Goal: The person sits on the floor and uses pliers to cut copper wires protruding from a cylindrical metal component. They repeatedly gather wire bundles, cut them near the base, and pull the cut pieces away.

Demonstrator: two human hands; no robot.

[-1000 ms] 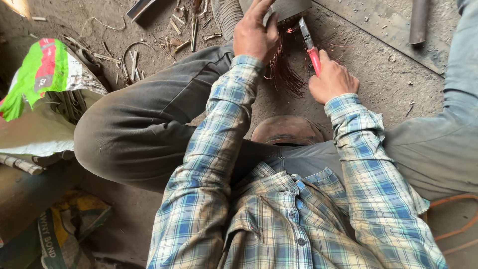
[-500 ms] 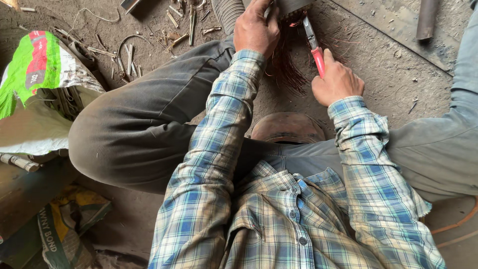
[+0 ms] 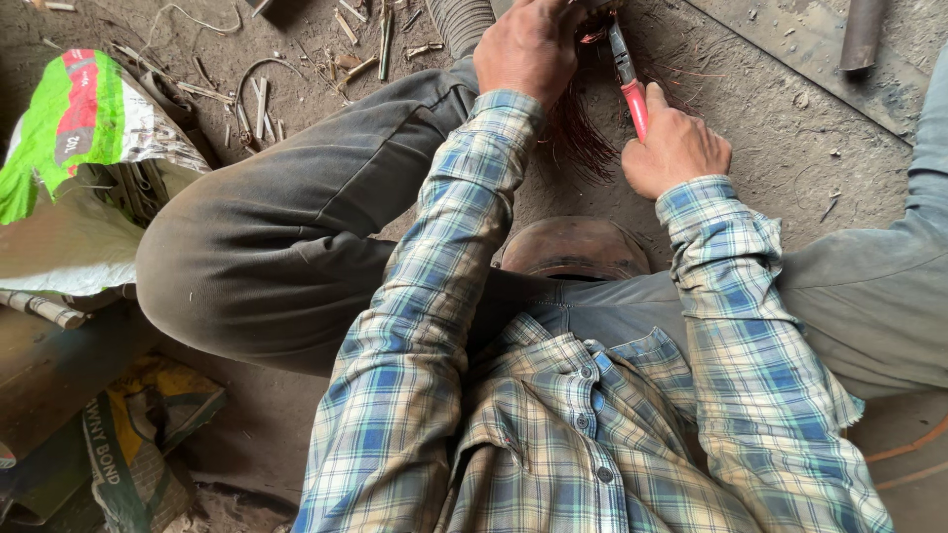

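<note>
Head view, looking straight down: a dusty concrete floor [image 3: 750, 118] is seen beneath a seated person in a checked shirt, knees spread wide so that the work is kept between the legs. Well off to the left of the fingers, a green and white woven sack [image 3: 79, 158] is slumped on the ground, apparently set out of the way. Just short of the fingers, toward the body, a round brownish bowl-like object [image 3: 573, 247] is lodged between the thighs; what it holds cannot be made out. A bundle of reddish copper wire [image 3: 578, 143] is fanned out below and between the two hands, its upper end gathered under the left hand [image 3: 528, 49], whose fingers are curled down and pressed together over it, seemingly to steady the strands. Red-handled pliers [image 3: 629, 84] are gripped by the right hand [image 3: 676, 148], fingers wrapped tight round the handles, the nose pointed up at the gathered wire end. Beyond the left fingertips, small metal offcuts [image 3: 365, 39] are scattered.
</note>
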